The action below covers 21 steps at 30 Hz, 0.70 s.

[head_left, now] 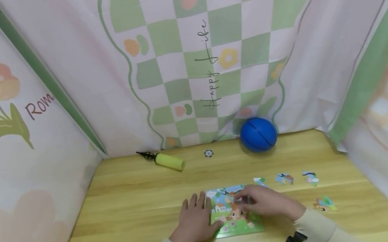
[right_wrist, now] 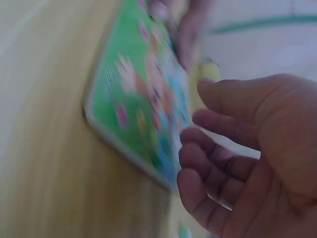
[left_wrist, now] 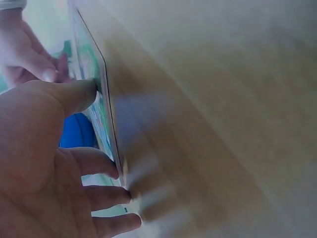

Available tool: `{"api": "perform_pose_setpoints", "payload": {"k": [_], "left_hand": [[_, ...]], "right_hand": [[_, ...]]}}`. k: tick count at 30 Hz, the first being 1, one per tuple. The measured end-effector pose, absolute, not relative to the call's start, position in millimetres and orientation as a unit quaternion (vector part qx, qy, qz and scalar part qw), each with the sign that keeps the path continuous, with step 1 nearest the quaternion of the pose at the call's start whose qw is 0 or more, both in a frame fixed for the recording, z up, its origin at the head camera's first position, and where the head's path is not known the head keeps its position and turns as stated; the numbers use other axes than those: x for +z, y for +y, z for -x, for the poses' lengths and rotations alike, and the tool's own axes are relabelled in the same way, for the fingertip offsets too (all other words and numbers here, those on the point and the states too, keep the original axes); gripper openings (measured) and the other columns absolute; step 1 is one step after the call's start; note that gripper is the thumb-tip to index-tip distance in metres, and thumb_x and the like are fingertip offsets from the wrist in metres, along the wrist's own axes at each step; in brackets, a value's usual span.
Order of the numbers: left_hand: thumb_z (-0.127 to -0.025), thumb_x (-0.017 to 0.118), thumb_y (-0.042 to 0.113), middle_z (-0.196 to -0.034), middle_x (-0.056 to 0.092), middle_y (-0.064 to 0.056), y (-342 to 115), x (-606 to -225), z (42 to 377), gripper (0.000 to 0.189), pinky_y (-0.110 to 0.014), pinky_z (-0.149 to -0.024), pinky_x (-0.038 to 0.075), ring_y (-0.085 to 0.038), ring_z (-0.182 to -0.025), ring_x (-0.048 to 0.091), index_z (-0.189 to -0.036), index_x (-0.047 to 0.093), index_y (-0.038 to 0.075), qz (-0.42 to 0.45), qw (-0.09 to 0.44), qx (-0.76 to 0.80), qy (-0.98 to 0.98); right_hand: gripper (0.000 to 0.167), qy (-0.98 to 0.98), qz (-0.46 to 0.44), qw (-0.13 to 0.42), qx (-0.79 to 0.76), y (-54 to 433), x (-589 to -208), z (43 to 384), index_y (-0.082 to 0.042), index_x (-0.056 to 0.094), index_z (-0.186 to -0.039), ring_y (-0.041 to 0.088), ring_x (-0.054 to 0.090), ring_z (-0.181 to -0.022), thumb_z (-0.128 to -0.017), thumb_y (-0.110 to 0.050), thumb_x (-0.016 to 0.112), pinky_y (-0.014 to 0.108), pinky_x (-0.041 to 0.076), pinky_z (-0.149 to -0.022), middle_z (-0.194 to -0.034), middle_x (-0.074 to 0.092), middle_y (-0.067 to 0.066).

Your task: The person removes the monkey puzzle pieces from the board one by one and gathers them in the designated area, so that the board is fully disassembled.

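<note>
A picture puzzle (head_left: 230, 230) with a cartoon animal on a green and blue ground lies flat on the table. My left hand (head_left: 197, 220) rests at its left side, thumb over the board's near left edge, the other fingers spread along the side. Over the upper right part of the puzzle is my right hand (head_left: 263, 201), its fingertips close above the picture. In the right wrist view the fingers of that hand (right_wrist: 257, 144) are loosely bent, with a gap between thumb and forefinger and no piece showing there. The hand covers the puzzle's upper right part in the head view.
Loose puzzle pieces lie to the right: one (head_left: 284, 178) behind my right hand, one (head_left: 310, 178) farther right, one (head_left: 324, 203) nearer. Another piece (head_left: 259, 180) shows past the board's corner. At the back are a yellow-green pump (head_left: 170, 161), a small gear-shaped item (head_left: 208, 153) and a blue ball (head_left: 258, 134).
</note>
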<state>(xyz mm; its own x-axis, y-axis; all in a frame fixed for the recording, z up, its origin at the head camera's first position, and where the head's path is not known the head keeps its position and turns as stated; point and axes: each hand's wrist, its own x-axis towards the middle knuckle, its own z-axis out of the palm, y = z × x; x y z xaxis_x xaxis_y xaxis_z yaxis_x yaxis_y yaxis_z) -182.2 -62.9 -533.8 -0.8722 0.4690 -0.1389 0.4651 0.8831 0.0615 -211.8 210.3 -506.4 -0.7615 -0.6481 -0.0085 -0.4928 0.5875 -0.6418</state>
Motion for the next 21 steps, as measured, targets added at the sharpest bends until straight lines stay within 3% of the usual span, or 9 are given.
{"api": "perform_pose_setpoints", "payload": {"k": [12, 21], "left_hand": [[-0.090, 0.037, 0.083, -0.162, 0.030, -0.016, -54.3, -530.1, 187.1, 0.099, -0.063, -0.115, 0.022, -0.037, -0.147, 0.030, -0.154, 0.044, 0.008, -0.227, 0.092, -0.038, 0.969], [-0.086, 0.042, 0.086, -0.159, 0.037, -0.017, -44.8, -524.7, 186.4, 0.103, -0.065, -0.113, 0.026, -0.036, -0.144, 0.036, -0.150, 0.049, 0.006, -0.224, 0.090, -0.076, 0.967]], "right_hand": [[0.027, 0.913, 0.302, 0.104, -0.255, 174.7, -516.9, 216.7, -0.004, 0.067, -0.120, 0.006, 0.053, -0.079, -0.098, -0.020, 0.069, 0.030, 0.051, -0.068, -0.092, 0.056, -0.005], [0.012, 0.898, 0.277, 0.123, -0.320, 172.1, -518.0, 226.5, -0.007, 0.065, -0.107, 0.008, 0.056, -0.074, -0.097, -0.014, 0.068, 0.030, 0.052, -0.066, -0.088, 0.058, -0.003]]}}
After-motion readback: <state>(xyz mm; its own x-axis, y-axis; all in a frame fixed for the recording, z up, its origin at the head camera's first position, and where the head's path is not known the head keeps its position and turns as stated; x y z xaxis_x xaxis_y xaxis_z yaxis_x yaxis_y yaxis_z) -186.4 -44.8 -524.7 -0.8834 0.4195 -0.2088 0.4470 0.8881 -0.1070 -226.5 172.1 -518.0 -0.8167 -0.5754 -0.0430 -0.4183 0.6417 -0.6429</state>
